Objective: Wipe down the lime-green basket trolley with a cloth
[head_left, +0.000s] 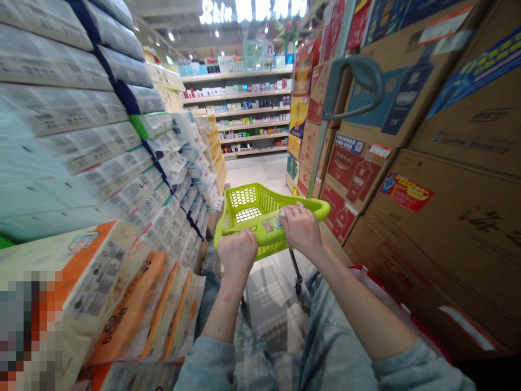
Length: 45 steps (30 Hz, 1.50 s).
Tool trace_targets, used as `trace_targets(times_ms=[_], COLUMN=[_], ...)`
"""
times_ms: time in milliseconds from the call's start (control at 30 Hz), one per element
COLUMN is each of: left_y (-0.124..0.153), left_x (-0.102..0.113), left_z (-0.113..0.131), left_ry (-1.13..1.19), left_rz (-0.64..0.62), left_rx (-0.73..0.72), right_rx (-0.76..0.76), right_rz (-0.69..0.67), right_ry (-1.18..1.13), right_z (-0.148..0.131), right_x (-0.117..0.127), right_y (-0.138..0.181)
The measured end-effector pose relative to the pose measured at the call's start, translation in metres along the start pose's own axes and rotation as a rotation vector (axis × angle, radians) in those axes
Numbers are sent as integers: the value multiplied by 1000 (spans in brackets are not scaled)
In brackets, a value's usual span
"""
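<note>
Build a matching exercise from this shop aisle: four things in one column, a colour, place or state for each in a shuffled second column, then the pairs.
Column one
1. cart basket
2. cardboard boxes
3. left hand
4. orange-wrapped packs

Column two
A. stacked at the lower left
B. lime green
C. piled high on the right
D. closed on the cart handle

Pairs: 1-B, 2-C, 3-D, 4-A

We stand with the cart (244, 196) at 12 o'clock, our left hand (237, 251) and right hand (300, 228) side by side on its near rim. Stacked packs (81, 136) line 9 o'clock, cartons (439, 217) 3 o'clock, shelves (244, 108) far behind the cart.
</note>
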<state>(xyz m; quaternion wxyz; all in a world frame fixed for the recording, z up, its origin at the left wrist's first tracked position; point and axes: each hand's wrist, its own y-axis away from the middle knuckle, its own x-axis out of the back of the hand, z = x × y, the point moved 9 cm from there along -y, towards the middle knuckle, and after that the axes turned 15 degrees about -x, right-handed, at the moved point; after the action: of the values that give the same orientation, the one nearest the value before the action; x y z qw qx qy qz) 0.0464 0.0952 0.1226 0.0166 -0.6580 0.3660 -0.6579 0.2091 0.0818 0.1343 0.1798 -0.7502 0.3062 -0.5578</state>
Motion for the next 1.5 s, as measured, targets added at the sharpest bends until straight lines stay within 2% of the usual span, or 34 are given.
trace_targets(times_ms=[133, 267, 400, 500, 633, 733, 833, 933, 1033, 1200, 1333, 1500], left_y=[0, 2, 8, 12, 16, 14, 13, 14, 17, 22, 24, 26], left_x=[2, 3, 6, 16, 26, 21, 12, 7, 8, 11, 13, 21], left_z=[8, 12, 10, 9, -9, -27, -35, -36, -33, -36, -34, -25], left_ry=[29, 39, 80, 187, 423, 446, 395, 373, 389, 477, 491, 355], left_rz=[-1, 1, 11, 45, 112, 108, 107, 129, 163, 228, 251, 262], left_rx=[24, 29, 3, -66, -52, -59, -114, -117, -103, -58, -86, -111], right_rx=[75, 171, 215, 236, 198, 183, 198, 204, 186, 201, 262, 328], right_rz=[-75, -64, -81, -129, -257, -331, -290, -156, -59, 10, 13, -84], right_ry=[1, -154, -215, -209, -163, -127, -127, -188, -266, -337, -335, -217], right_z=[-20, -38, -44, -45, -42, -42, -43, -43, -43, -52, -68, -94], right_x=[-12, -7, -3, -9, -23, -32, -33, -24, -15, -4, -1, -12], right_y=[-12, 2, 10, 1, -17, -25, -24, -16, 1, 32, 44, 36])
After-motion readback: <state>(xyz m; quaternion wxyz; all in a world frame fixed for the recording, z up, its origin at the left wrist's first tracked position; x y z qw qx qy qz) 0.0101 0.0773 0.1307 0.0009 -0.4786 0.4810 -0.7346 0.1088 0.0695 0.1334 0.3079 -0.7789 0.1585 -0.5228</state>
